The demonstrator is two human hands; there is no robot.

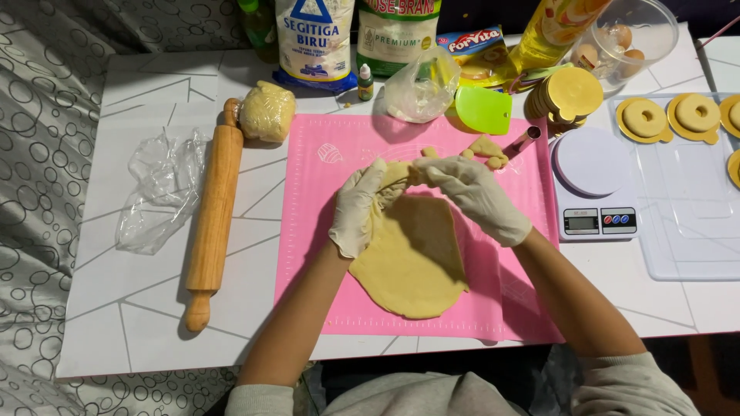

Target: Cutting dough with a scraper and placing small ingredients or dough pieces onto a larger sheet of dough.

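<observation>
**doughfan:** Grey sleeves (632,389) sit closest to the camera, then both forearms reach over the pink mat (509,300). On it lies a rolled-out dough sheet (412,266), flat at the near end, lifted and folding over at the far end.

**crumbs22:** Who's got hold of it?

**doughfan:** Both gloved hands. Left hand (356,208) is curled around the sheet's left edge, fingers closed on it. Right hand (474,192) pinches the top edge near the middle and pulls it up.

**crumbs22:** How far along, you reckon?

**doughfan:** Partway, I'd say. Off to the right a clear tray (686,231) already carries dough rings (644,118) on gold discs, with a stack of spare gold discs (569,96) next to it, so some cutting looks done. Scraps (487,149) lie at the mat's far edge beside a small metal cutter (523,142). A wrapped dough ball (267,112) waits untouched by the rolling pin (213,212) on the bench (139,308).

**crumbs22:** Scale in use?

**doughfan:** Nothing on the white scale (593,181).
</observation>
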